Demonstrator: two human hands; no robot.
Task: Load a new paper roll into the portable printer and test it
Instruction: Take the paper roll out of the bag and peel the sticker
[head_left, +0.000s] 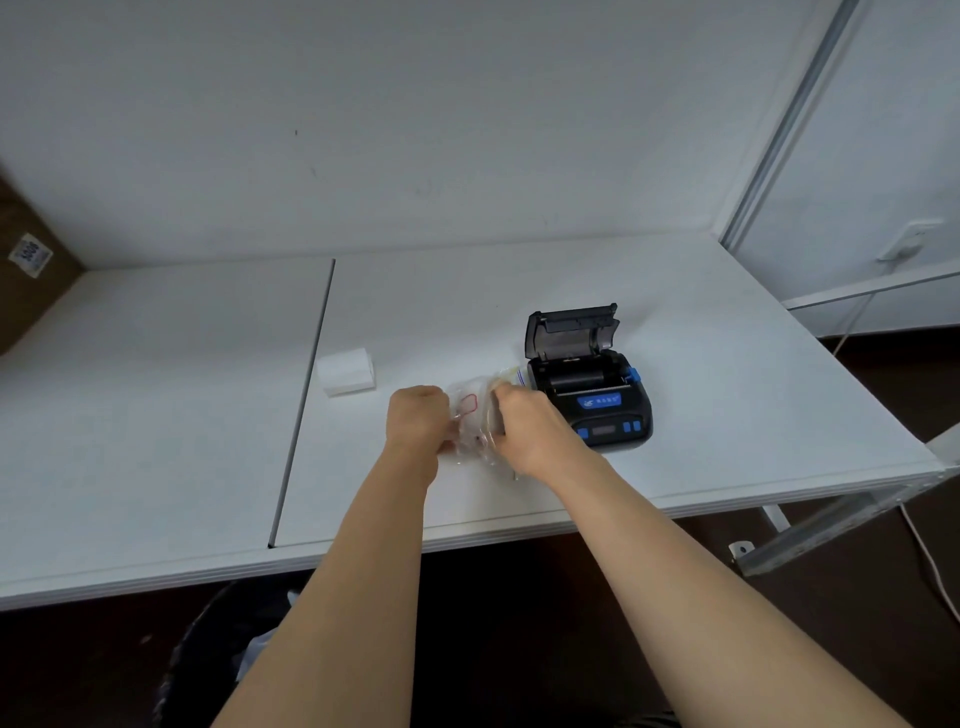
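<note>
While both hands work at a clear plastic bag (475, 415), the paper roll itself cannot be made out with certainty; it is presumably inside the wrapping. The left hand (418, 423) is closed on the bag's left side and the right hand (519, 426) on its right side, the two close together with only the crumpled film, marked with a red outline, between them. Bag and hands sit just to the left of the portable printer (589, 387), nearly touching its left side.

The printer stands on the white table (727, 415) with its lid (571, 330) swung up and back — the paper bay below is exposed and looks empty. Farther left of the printer, well clear of the hands, lies a small white paper stack (347, 370). A cardboard box (26, 270) stands far to the left, against the wall.

Step in hand, as judged: unwrapping the new roll, with loading not yet begun. The next move calls for pulling the film open and freeing the roll, then carrying it right to the open bay — leading edge oriented to feed out toward the printer's front before the lid is shut.
</note>
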